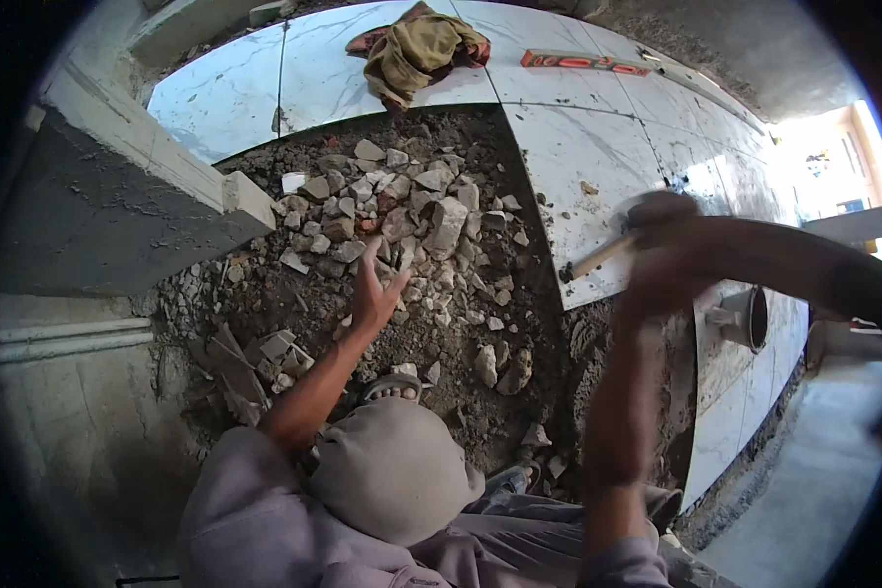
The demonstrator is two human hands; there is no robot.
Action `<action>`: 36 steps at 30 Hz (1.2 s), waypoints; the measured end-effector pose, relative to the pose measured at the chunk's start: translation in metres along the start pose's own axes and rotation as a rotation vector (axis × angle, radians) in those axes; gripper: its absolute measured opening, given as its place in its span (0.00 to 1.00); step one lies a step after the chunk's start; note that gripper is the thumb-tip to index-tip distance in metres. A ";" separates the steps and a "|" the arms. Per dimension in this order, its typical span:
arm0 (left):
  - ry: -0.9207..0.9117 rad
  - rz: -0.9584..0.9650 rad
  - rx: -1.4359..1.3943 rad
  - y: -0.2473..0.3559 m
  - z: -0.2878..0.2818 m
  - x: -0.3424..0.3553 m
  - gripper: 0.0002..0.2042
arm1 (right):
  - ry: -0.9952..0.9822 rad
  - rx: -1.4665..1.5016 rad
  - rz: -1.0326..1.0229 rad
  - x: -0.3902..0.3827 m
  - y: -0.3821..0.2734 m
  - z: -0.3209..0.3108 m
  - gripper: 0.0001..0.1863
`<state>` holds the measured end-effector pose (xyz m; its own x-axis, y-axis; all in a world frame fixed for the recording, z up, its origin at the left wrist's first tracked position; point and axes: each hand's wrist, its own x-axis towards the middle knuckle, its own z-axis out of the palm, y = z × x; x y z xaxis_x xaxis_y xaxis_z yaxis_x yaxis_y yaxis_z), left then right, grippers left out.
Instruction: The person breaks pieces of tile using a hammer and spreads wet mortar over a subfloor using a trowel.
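Evidently, the stones (399, 224) are broken rubble, heaped on dark soil (526, 294) toward 12 o'clock. The left hand (372, 297) is at the heap's near edge, fingers and thumb spread apart, stones showing between them; firm contact cannot be confirmed. The right hand (659, 279), toward 3 o'clock, is blurred near a wooden handle (601, 256); whether it grips anything cannot be determined. Judged by appearance, the stones are rigid, gritty and sharp-cornered, dust being the likeliest cause of slipping. Small pieces should lift lightly by finger and thumb. The large block (448, 225), between 1 and 2 o'clock from the left hand, is probably heavy; advisable hold is across opposite broad faces, clear of edges.
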<state>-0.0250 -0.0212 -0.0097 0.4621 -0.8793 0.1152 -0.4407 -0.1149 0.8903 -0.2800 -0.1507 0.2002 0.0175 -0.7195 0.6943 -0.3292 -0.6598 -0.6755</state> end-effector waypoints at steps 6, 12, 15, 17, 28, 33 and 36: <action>-0.073 -0.080 -0.092 0.013 0.033 -0.004 0.34 | -1.079 -0.327 0.945 -0.132 0.078 0.025 0.19; -0.119 -0.165 -0.157 -0.008 0.024 -0.024 0.33 | -0.479 0.006 0.700 0.028 -0.050 -0.003 0.10; -0.132 -0.158 -0.192 0.008 0.018 -0.025 0.31 | -0.159 0.114 0.124 0.119 -0.073 -0.024 0.11; -0.110 -0.167 -0.140 0.007 0.015 -0.027 0.31 | 0.004 0.112 -0.120 0.156 -0.078 -0.026 0.14; -0.047 -0.166 -0.263 0.008 0.025 -0.038 0.30 | -0.907 -0.113 1.088 -0.091 0.029 0.032 0.24; -0.096 -0.213 -0.260 0.011 0.019 -0.031 0.30 | -0.189 0.008 0.285 0.066 -0.056 -0.010 0.13; -0.125 -0.286 -0.274 0.023 0.008 -0.031 0.30 | 0.024 -0.246 -0.248 0.154 -0.057 -0.031 0.13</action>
<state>-0.0553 -0.0005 0.0039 0.4313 -0.8813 -0.1930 -0.0795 -0.2502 0.9649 -0.2883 -0.2167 0.3531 0.1044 -0.5367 0.8373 -0.5354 -0.7398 -0.4075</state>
